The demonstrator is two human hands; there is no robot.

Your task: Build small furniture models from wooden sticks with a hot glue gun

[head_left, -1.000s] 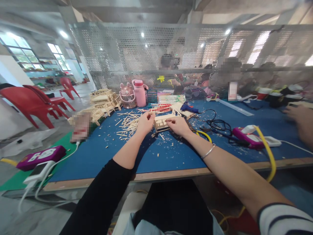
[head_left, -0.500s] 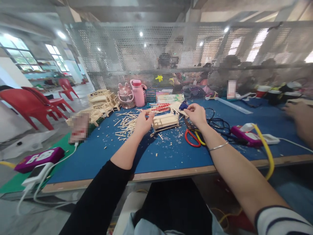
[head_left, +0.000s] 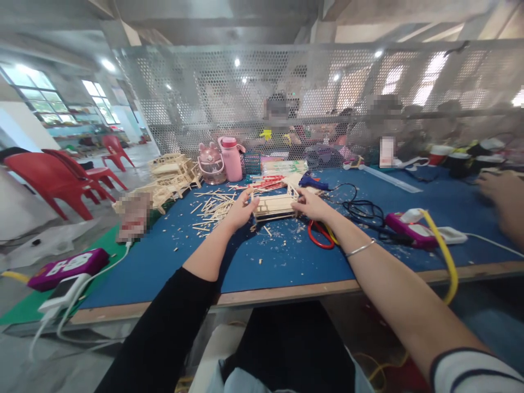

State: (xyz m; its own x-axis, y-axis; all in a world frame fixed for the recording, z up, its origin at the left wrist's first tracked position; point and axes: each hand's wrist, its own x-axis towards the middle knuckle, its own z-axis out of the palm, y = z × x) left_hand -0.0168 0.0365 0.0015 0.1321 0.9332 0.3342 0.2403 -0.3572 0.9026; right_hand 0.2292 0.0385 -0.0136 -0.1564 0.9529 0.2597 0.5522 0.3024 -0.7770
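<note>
A small model built of wooden sticks (head_left: 275, 205) stands on the blue tabletop between my hands. My left hand (head_left: 241, 212) is closed on its left end, thumb and fingers pinching the frame. At the other end my right hand (head_left: 314, 207) grips the model with bent fingers. Just behind the right hand a blue glue gun (head_left: 314, 182) lies on its side, its cord trailing right. Scissors (head_left: 321, 236) with red and yellow handles are under my right wrist, their blades hidden. Loose wooden sticks (head_left: 216, 210) are heaped left of my left hand.
Several finished stick models (head_left: 172, 174) are stacked at the back left. A pink bottle (head_left: 232, 158) and a pink bear-shaped jug (head_left: 211, 166) stand before the perforated metal screen (head_left: 184, 98). Rightward lie a purple power strip (head_left: 413, 229), a clear ruler (head_left: 391, 179) and another person's hand (head_left: 497, 188).
My right hand has let go of the blue glue gun, which now lies on the table. That hand has moved left and nearer, onto the model's right end. The left hand stays at the left end.
</note>
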